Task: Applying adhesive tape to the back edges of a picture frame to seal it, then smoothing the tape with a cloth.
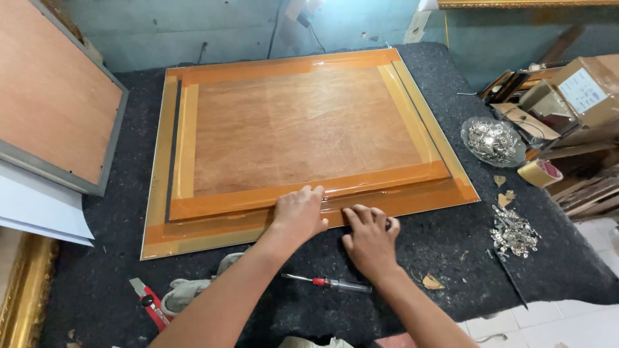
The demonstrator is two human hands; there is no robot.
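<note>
Both forearms reach in from the near edge. Left hand (pixel 300 212) lies flat, grip released, palm and fingers pressing the glossy brown tape along the near edge of the wooden backing board (pixel 303 125); right hand (pixel 369 236) is flat beside it, fingertips on the same tape strip (pixel 412 196), holding nothing. Board and frame (pixel 158 187) lie face down mid-tabletop (pixel 451 245) on coarse dark felt. Smoothing outward from the middle with firm, even pressure should seat the tape without wrinkles. A red-handled screwdriver (pixel 329 282) lies nearby, and a glass dish (pixel 493 142) holds small metal clips.
</note>
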